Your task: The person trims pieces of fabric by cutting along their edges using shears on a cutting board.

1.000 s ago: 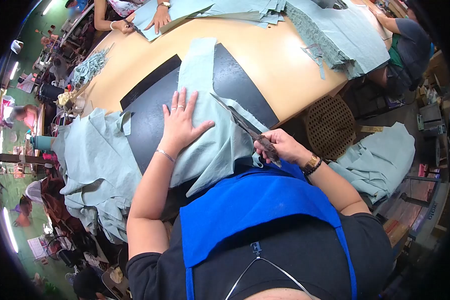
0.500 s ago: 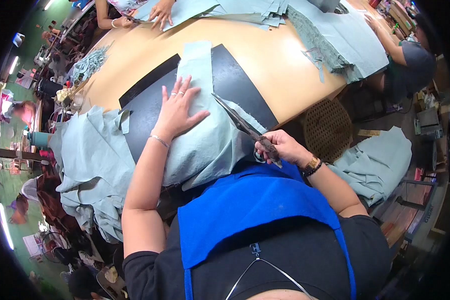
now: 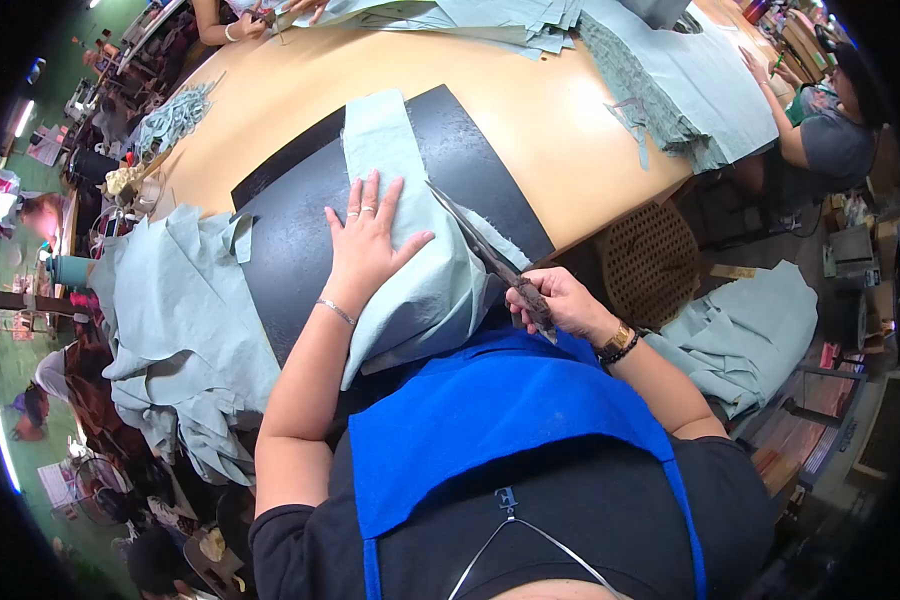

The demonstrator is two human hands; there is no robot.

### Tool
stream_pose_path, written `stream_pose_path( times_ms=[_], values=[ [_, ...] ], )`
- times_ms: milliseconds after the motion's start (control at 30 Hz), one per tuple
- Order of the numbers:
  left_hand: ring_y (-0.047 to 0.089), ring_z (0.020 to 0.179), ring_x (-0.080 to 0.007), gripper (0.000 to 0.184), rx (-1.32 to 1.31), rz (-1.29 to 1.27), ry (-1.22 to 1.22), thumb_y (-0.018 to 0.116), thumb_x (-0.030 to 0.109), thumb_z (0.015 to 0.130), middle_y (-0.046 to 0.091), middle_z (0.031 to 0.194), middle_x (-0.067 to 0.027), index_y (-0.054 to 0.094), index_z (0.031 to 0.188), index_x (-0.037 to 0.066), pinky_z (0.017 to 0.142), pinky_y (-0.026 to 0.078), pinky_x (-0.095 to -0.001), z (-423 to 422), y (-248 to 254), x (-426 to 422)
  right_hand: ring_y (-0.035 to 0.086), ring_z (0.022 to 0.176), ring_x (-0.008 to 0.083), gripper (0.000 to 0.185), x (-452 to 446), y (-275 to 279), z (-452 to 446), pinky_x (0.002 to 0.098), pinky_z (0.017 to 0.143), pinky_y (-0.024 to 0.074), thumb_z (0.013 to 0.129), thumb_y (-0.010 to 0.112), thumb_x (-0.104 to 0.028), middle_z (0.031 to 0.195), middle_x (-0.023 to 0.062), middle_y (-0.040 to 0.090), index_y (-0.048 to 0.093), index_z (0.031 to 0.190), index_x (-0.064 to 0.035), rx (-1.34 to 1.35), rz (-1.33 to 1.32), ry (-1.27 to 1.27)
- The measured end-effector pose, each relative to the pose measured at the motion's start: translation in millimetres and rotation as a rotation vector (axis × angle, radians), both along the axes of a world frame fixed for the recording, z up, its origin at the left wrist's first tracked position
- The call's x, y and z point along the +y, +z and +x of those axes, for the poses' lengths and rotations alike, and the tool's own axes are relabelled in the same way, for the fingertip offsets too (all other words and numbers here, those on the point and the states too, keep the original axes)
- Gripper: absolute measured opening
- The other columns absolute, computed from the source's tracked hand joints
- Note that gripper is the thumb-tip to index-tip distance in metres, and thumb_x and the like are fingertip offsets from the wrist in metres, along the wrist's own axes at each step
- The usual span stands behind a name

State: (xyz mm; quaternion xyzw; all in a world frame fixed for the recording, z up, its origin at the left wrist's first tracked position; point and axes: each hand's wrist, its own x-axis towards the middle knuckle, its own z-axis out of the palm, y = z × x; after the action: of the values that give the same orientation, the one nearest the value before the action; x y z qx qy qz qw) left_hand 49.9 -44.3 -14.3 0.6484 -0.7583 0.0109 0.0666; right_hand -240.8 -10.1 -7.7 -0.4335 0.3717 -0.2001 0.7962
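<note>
The pale green cloth (image 3: pixel 435 285) lies over the black mat (image 3: pixel 295 250) at the table's (image 3: pixel 530 120) near edge, its narrow strip pointing inward. The left hand (image 3: pixel 372 243) presses flat on it, fingers spread apart; the right hand's (image 3: pixel 562 300) fingers are clamped round the dark scissors (image 3: pixel 487 251), blades at the cloth's edge. Rumpled fabric (image 3: pixel 185 300) spills past the mat's left edge; a thick stack (image 3: pixel 685 85) sits by the table's right edge.

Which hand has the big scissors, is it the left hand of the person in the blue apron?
No, the right hand grips the scissors, while the left hand lies spread on the pale green cloth.
</note>
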Motion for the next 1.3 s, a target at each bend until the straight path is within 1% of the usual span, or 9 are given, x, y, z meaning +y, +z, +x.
stream_pose_path(
  times_ms=[133, 167, 233, 400, 633, 733, 833, 1133, 1300],
  values=[
    [0.021, 0.140, -0.0369, 0.085, -0.003, -0.016, 0.029, 0.048, 0.072, 0.079, 0.025, 0.151, -0.0169, 0.034, 0.144, 0.019, 0.100, 0.018, -0.0721, -7.8, -1.3, 6.8, 0.060, 0.061, 0.0077, 0.023, -2.0, -2.4, 1.2, 0.0225, 0.054, 0.0505, 0.088, 0.067, -0.025, 0.076, 0.0025, 0.063, 0.066, 0.092, -0.0027, -0.019, -0.003, 0.015],
    [0.020, 0.140, -0.0368, 0.085, -0.014, 0.001, 0.025, 0.047, 0.072, 0.080, 0.024, 0.152, -0.0168, 0.033, 0.145, 0.020, 0.100, 0.018, -0.0720, -9.7, -0.5, 8.4, 0.059, 0.061, 0.0079, 0.023, -5.3, -0.7, 1.5, 0.0231, 0.054, 0.0503, 0.088, 0.066, -0.027, 0.076, 0.0022, 0.063, 0.065, 0.090, -0.0035, 0.060, 0.029, 0.056],
    [0.018, 0.141, -0.0364, 0.084, -0.024, 0.034, 0.034, 0.045, 0.072, 0.080, 0.021, 0.153, -0.0165, 0.030, 0.146, 0.022, 0.100, 0.018, -0.0718, -13.7, 1.9, 12.5, 0.058, 0.058, 0.0083, 0.025, -4.1, -2.8, 9.4, 0.0237, 0.053, 0.0500, 0.088, 0.066, -0.029, 0.071, 0.0019, 0.062, 0.064, 0.086, -0.0038, 0.001, 0.040, -0.046],
    [0.015, 0.142, -0.0359, 0.086, 0.008, 0.056, 0.096, 0.043, 0.074, 0.080, 0.019, 0.154, -0.0161, 0.028, 0.147, 0.023, 0.101, 0.016, -0.0716, -16.6, 2.1, 19.1, 0.058, 0.056, 0.0085, 0.026, 2.1, -3.0, 9.2, 0.0225, 0.053, 0.0486, 0.089, 0.065, -0.028, 0.066, 0.0015, 0.059, 0.063, 0.083, -0.0029, 0.024, -0.019, -0.074],
    [0.014, 0.142, -0.0361, 0.086, 0.011, 0.063, 0.132, 0.043, 0.075, 0.080, 0.018, 0.154, -0.0161, 0.027, 0.147, 0.023, 0.101, 0.015, -0.0724, -28.2, 0.5, 26.3, 0.057, 0.057, 0.0078, 0.026, 7.2, 7.3, 15.5, 0.0217, 0.053, 0.0473, 0.090, 0.065, -0.029, 0.066, 0.0011, 0.058, 0.061, 0.083, -0.0031, 0.064, -0.016, -0.076],
    [0.013, 0.142, -0.0368, 0.085, 0.072, 0.059, 0.096, 0.043, 0.072, 0.081, 0.019, 0.153, -0.0197, 0.031, 0.146, 0.018, 0.101, 0.013, -0.0731, -34.6, 2.1, 33.5, 0.057, 0.057, 0.0076, 0.027, 2.6, 5.6, 17.7, 0.0215, 0.053, 0.0466, 0.090, 0.064, -0.029, 0.066, 0.0009, 0.058, 0.060, 0.083, -0.0033, 0.072, -0.002, -0.070],
    [0.012, 0.143, -0.0358, 0.087, 0.031, 0.092, 0.125, 0.042, 0.074, 0.080, 0.016, 0.154, -0.0171, 0.026, 0.148, 0.022, 0.100, 0.015, -0.0729, -36.9, 4.1, 34.5, 0.057, 0.057, 0.0075, 0.027, 3.1, 5.5, 18.5, 0.0215, 0.053, 0.0463, 0.090, 0.064, -0.029, 0.066, 0.0007, 0.058, 0.060, 0.082, -0.0034, 0.080, -0.001, -0.090],
    [0.011, 0.143, -0.0374, 0.085, 0.095, 0.066, 0.108, 0.045, 0.070, 0.082, 0.018, 0.153, -0.0204, 0.030, 0.147, 0.017, 0.099, 0.011, -0.0748, -42.0, 4.7, 40.7, 0.056, 0.058, 0.0066, 0.023, 11.1, 3.5, 20.1, 0.0219, 0.054, 0.0490, 0.089, 0.065, -0.025, 0.069, -0.0004, 0.058, 0.062, 0.085, -0.0029, 0.058, 0.030, -0.133],
    [0.011, 0.143, -0.0364, 0.084, 0.079, 0.117, 0.088, 0.046, 0.069, 0.082, 0.016, 0.154, -0.0187, 0.026, 0.148, 0.020, 0.099, 0.013, -0.0745, -48.3, 9.0, 48.3, 0.056, 0.060, 0.0060, 0.024, 8.3, 5.9, 21.3, 0.0214, 0.054, 0.0489, 0.089, 0.066, -0.027, 0.070, -0.0011, 0.058, 0.063, 0.087, -0.0035, 0.061, 0.040, -0.150]
  ],
)
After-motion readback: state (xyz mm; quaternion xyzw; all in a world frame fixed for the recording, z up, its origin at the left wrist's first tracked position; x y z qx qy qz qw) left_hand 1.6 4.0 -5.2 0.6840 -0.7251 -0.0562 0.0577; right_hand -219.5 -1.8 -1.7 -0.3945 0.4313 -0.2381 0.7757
